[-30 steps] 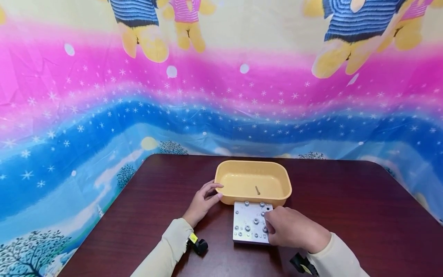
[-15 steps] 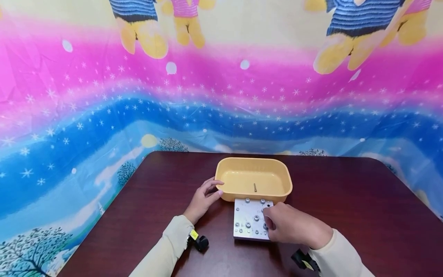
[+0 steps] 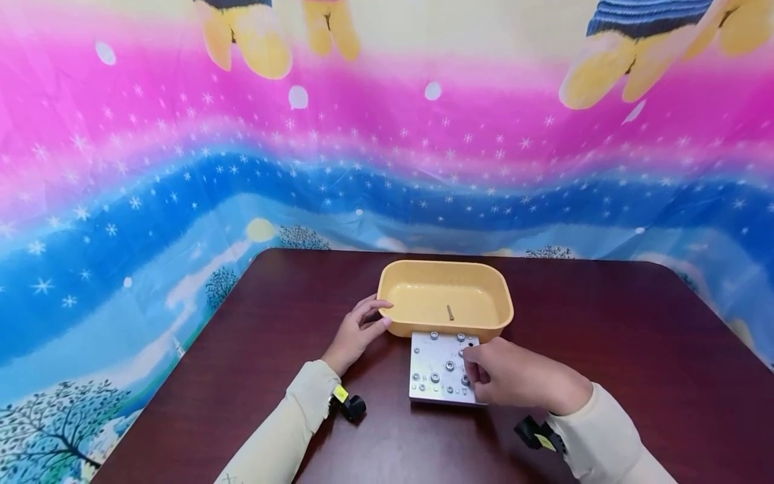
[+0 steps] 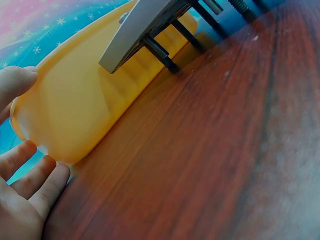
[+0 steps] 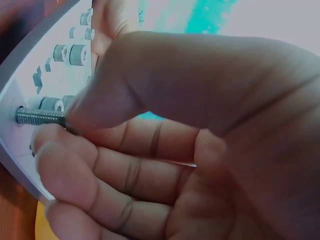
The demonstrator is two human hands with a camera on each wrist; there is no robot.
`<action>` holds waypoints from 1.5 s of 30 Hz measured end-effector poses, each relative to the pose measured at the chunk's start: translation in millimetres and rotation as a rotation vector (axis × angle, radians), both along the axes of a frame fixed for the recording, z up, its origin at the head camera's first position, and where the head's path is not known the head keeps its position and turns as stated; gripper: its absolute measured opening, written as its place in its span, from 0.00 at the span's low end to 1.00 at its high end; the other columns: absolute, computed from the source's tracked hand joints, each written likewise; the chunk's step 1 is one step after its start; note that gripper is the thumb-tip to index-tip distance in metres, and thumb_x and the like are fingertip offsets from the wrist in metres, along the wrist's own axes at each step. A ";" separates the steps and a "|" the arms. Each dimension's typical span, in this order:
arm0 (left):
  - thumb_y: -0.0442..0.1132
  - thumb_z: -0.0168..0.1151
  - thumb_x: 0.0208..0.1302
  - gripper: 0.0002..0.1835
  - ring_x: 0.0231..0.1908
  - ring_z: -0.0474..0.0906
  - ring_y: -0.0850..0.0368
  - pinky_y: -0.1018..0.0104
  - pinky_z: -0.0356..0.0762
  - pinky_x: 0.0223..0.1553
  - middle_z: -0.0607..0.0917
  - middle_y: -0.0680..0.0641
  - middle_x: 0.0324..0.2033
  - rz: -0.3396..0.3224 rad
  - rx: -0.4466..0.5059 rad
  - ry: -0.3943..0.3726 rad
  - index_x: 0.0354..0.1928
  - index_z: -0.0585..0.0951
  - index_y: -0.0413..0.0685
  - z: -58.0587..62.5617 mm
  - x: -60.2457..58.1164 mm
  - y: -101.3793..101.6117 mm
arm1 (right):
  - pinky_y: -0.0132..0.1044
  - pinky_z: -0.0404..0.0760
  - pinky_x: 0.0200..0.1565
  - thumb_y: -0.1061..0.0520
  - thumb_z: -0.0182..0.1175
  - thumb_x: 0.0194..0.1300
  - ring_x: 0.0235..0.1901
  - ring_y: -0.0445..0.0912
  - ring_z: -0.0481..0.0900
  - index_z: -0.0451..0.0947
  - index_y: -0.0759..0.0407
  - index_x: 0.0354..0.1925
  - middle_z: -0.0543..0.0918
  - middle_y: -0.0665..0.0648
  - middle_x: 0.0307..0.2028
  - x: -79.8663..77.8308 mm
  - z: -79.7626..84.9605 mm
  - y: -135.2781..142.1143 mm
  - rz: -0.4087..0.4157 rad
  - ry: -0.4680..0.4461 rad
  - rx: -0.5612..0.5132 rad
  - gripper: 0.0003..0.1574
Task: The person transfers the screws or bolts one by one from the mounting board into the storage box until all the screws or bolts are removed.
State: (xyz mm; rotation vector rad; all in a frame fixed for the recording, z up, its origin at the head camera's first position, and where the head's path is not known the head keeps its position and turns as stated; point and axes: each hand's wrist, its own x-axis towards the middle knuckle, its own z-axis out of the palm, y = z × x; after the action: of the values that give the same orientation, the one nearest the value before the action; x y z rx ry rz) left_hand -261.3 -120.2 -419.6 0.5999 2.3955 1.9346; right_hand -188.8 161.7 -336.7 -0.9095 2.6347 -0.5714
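Note:
A silver metal plate (image 3: 426, 359) studded with socket-head bolts lies against the front of a yellow plastic tray (image 3: 417, 302). At its right side my right hand (image 3: 520, 373) pinches a bolt (image 5: 37, 117) between thumb and fingers. The bolt's threaded end sits at a hole in the plate, its head hidden by my fingertips. My left hand (image 3: 353, 336) holds the tray's left end, thumb and a finger at the rim. One loose screw (image 3: 450, 312) lies inside the tray. Below the plate, threaded bolt ends (image 4: 160, 52) stick out, seen in the left wrist view.
Everything stands on a dark red-brown wooden table (image 3: 290, 302). Behind it hangs a colourful cartoon backdrop (image 3: 387, 154). A small black camera is strapped to each wrist, the left camera (image 3: 351, 407) and the right camera (image 3: 535, 433) both close above the table.
The head view has tilted downward, so the scene sits higher. The loose screw has shifted a little in the tray. Both hands keep their places, my right fingers working at the bolt.

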 end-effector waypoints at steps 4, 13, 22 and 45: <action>0.39 0.61 0.67 0.19 0.67 0.62 0.42 0.45 0.64 0.64 0.61 0.36 0.70 -0.002 0.000 0.007 0.57 0.77 0.39 2.0 -3.0 0.6 | 0.28 0.66 0.22 0.65 0.62 0.54 0.20 0.36 0.66 0.72 0.49 0.26 0.69 0.44 0.19 -2.5 2.0 1.4 0.026 0.020 -0.020 0.11; 0.41 0.62 0.67 0.19 0.67 0.62 0.46 0.48 0.65 0.64 0.62 0.39 0.70 0.003 -0.003 -0.019 0.57 0.77 0.40 1.3 -4.2 -0.2 | 0.28 0.68 0.22 0.65 0.62 0.55 0.21 0.36 0.67 0.75 0.50 0.27 0.71 0.44 0.20 -5.6 3.4 4.2 0.038 0.024 -0.020 0.10; 0.41 0.62 0.67 0.19 0.67 0.63 0.46 0.48 0.66 0.63 0.63 0.39 0.69 0.010 0.006 -0.021 0.57 0.77 0.41 -2.8 -4.4 -1.6 | 0.29 0.70 0.24 0.66 0.62 0.54 0.22 0.36 0.69 0.75 0.51 0.27 0.71 0.44 0.21 -7.8 6.5 7.7 0.039 0.075 -0.095 0.10; 0.41 0.62 0.67 0.20 0.67 0.63 0.45 0.48 0.65 0.64 0.62 0.40 0.69 0.003 -0.001 -0.008 0.57 0.77 0.40 -2.3 -3.6 -1.3 | 0.35 0.79 0.31 0.59 0.62 0.62 0.29 0.44 0.78 0.80 0.57 0.34 0.83 0.51 0.29 -86.2 -18.3 31.7 -0.255 0.152 -0.342 0.02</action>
State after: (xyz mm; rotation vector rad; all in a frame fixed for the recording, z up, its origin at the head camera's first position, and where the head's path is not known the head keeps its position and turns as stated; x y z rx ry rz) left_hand -264.9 -121.5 -421.9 0.5881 2.3945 1.9330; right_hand -275.1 193.4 -355.0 -0.7319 2.8651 -1.0831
